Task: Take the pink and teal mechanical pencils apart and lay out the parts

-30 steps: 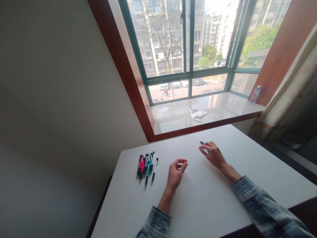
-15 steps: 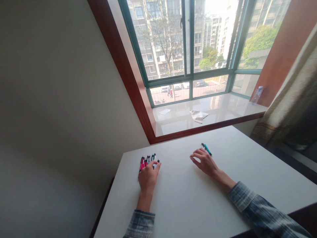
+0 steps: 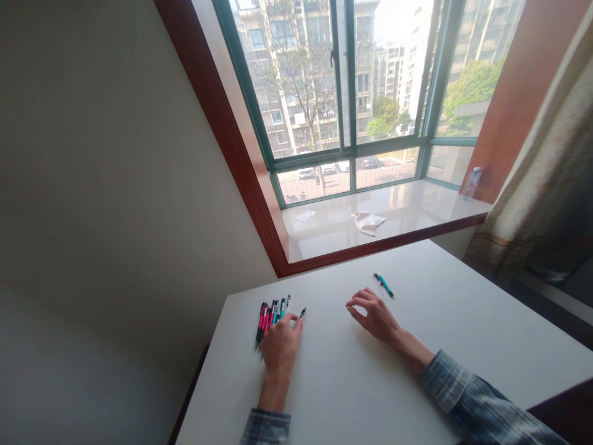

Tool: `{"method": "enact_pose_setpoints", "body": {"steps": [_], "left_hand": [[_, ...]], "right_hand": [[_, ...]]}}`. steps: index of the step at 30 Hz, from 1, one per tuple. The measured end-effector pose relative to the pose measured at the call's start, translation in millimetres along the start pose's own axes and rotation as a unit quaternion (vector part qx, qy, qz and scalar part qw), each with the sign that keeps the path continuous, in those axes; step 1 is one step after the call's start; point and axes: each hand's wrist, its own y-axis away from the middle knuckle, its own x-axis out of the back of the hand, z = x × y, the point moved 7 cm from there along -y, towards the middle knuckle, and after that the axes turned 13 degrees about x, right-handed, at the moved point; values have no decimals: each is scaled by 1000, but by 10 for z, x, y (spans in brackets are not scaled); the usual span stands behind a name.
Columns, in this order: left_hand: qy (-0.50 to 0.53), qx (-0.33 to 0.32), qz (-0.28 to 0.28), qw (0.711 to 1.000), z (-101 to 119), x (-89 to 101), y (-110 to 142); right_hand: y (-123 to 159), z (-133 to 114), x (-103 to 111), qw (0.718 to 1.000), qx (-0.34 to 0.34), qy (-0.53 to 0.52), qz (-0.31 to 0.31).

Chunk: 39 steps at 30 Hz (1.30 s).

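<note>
My left hand [image 3: 280, 347] is closed, with thumb and forefinger pinching a pen whose dark end [image 3: 302, 313] sticks out past the fingertips. The rest of that pen is hidden by the hand. Just left of and beyond this hand lies a row of pens, with pink-and-black ones [image 3: 262, 321] on the left and teal ones [image 3: 282, 308] on the right. My right hand [image 3: 377, 315] hovers low over the table, its thumb and forefinger tips brought together with nothing visible between them. Beyond it lies a teal pen [image 3: 386, 287] with a dark end.
The white table [image 3: 333, 383] reaches to the wooden window frame [image 3: 343, 252]. On the sill rest a crumpled cloth [image 3: 369, 223], a flat pale piece [image 3: 305, 215] and a clear bottle [image 3: 472, 183]. A curtain [image 3: 519, 185] hangs at the right.
My left hand has shifted slightly right of the row with the pinched pen, uncovering more of the pens. My right thumb and forefinger have come together. The whole view has shifted a little.
</note>
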Motion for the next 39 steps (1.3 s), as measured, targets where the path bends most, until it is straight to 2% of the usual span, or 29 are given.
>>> {"method": "enact_pose_setpoints", "body": {"steps": [2,3,6,8,12,17,20,23,25,28,31,34,39], "left_hand": [[40,-52,-1,998,151,-7,121],[76,-101,-8,992,266,-11,213],[177,-273,-56,944,639,-37,575],[189,-346,-70,916,802,-57,777],[177,-394,-72,899,909,-75,923],[152,-438,-49,885,935,-53,978],[163,-451,-50,876,954,-58,1016],[184,-446,-68,873,955,-85,1015],[211,-422,-87,878,931,-103,963],[254,-357,-101,893,857,-115,824],[284,-301,-95,906,786,-97,702],[298,-279,-83,909,755,-65,651],[288,-264,-76,917,763,-93,647]], "right_hand": [[-1,-18,-56,999,-15,-29,5],[2,-9,-83,998,-31,-47,9],[38,91,-164,985,-110,-133,24],[72,159,-224,964,-158,-211,32],[93,151,-310,932,-177,-316,25],[73,48,-382,919,-178,-352,-11],[70,53,-392,918,-189,-347,-18],[76,74,-387,901,-206,-381,-6],[77,92,-365,892,-214,-399,13],[81,155,-303,891,-224,-390,62],[109,260,-237,894,-242,-357,122],[142,345,-190,896,-257,-324,160],[145,294,-209,912,-243,-300,135]]}}
